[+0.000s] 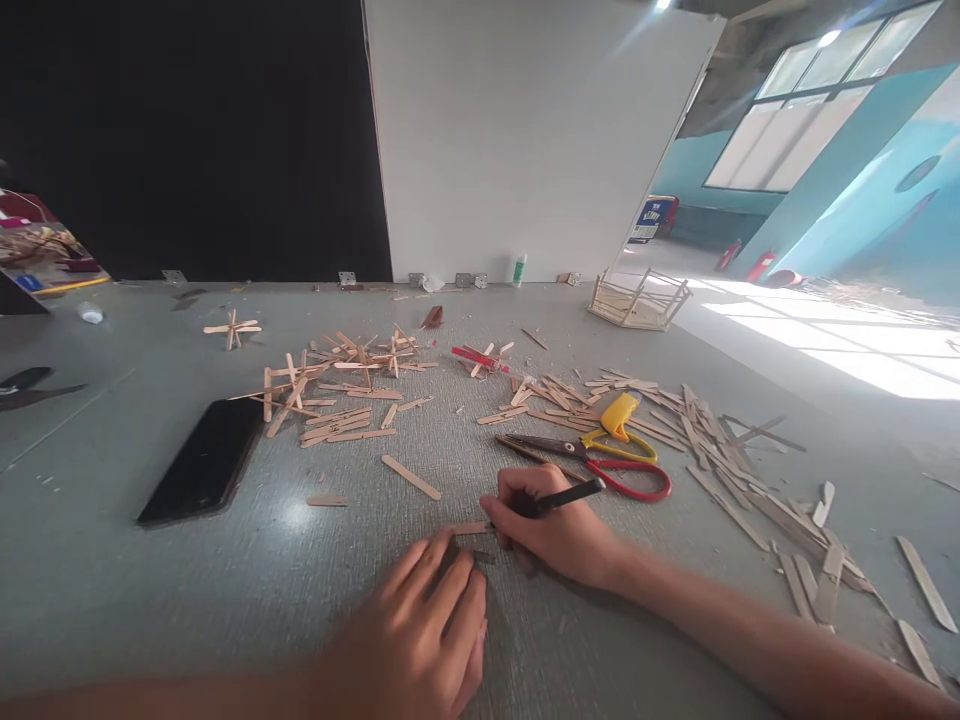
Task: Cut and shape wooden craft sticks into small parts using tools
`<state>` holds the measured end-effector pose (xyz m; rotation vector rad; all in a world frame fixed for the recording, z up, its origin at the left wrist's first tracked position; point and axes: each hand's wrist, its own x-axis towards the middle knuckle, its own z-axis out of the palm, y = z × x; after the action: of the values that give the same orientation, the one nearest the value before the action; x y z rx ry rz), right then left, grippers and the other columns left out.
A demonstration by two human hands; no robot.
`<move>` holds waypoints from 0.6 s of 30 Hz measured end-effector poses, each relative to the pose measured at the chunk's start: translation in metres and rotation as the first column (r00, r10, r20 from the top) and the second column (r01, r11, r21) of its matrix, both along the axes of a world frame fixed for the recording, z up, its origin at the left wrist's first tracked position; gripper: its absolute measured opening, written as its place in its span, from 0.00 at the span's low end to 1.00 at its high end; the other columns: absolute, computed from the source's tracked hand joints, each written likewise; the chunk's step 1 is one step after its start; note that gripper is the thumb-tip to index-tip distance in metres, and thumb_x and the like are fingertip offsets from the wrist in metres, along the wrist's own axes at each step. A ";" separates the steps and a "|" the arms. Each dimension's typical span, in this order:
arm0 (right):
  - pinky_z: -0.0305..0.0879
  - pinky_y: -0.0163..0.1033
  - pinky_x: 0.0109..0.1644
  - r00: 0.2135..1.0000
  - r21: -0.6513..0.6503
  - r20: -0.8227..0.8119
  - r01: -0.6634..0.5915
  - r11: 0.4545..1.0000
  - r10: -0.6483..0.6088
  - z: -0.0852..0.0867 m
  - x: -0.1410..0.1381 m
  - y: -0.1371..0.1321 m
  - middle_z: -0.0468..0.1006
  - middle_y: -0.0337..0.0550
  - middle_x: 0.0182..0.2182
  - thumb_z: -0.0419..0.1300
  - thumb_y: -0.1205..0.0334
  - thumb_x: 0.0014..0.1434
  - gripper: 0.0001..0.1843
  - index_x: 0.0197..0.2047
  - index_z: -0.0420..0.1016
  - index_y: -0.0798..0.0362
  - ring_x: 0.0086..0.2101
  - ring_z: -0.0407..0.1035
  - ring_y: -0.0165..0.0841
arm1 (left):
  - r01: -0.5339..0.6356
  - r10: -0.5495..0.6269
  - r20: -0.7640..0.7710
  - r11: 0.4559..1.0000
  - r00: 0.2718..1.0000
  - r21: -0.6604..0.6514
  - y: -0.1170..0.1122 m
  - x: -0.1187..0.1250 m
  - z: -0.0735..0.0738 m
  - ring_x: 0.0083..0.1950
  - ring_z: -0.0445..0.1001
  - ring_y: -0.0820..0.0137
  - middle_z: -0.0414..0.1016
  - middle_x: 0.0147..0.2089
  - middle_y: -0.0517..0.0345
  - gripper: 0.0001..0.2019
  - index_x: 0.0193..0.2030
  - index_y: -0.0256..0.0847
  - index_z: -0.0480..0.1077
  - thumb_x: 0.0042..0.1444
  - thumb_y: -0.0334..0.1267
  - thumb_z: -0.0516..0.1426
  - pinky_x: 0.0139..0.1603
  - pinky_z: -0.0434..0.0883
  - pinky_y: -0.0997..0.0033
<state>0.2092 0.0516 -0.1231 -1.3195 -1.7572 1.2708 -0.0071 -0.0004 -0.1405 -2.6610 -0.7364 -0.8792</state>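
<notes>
My right hand is closed around a black pen, its tip down at the right end of a craft stick flat on the table. My left hand presses the left end of that stick down with bent fingertips. A second short stick piece shows by the left fingertips, partly hidden. Just beyond the right hand lie scissors with one red and one yellow handle, blades pointing left. A loose craft stick lies on the table beyond my left hand.
A black phone lies at left. Piles of craft sticks spread across the middle, and more sticks on the right. A small stick frame and a green-and-white bottle stand near the white panel.
</notes>
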 end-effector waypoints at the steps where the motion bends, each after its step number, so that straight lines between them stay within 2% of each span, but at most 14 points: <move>1: 0.56 0.28 0.15 1.000 0.006 0.003 0.003 1.000 -0.003 0.000 0.000 0.000 0.73 0.35 0.18 0.61 0.55 0.64 0.19 0.24 0.63 0.49 0.14 0.65 0.24 | 0.004 -0.004 -0.010 1.000 1.000 0.002 0.000 0.000 0.001 0.51 0.84 0.48 0.85 0.48 0.41 0.18 0.48 0.27 0.80 0.71 0.28 0.47 0.48 0.83 0.49; 8: 0.53 0.28 0.15 1.000 0.003 0.007 -0.021 1.000 0.021 0.002 0.000 -0.002 0.67 0.30 0.14 0.61 0.54 0.65 0.20 0.24 0.63 0.48 0.12 0.62 0.24 | 0.029 -0.027 -0.037 0.998 0.999 0.050 0.000 0.000 0.005 0.47 0.86 0.48 0.86 0.46 0.40 0.18 0.46 0.27 0.80 0.71 0.28 0.48 0.45 0.84 0.50; 18: 0.50 0.28 0.15 0.999 0.020 0.008 -0.045 0.999 0.045 0.000 0.000 -0.002 0.66 0.29 0.14 0.64 0.55 0.64 0.21 0.23 0.62 0.49 0.12 0.61 0.24 | 0.036 -0.026 -0.092 0.994 0.995 0.102 0.000 -0.004 0.002 0.48 0.86 0.51 0.86 0.48 0.40 0.17 0.49 0.27 0.79 0.71 0.29 0.48 0.44 0.83 0.55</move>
<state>0.2095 0.0497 -0.1229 -1.2821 -1.8097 1.2706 -0.0109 0.0000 -0.1386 -2.6077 -0.6124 -0.7762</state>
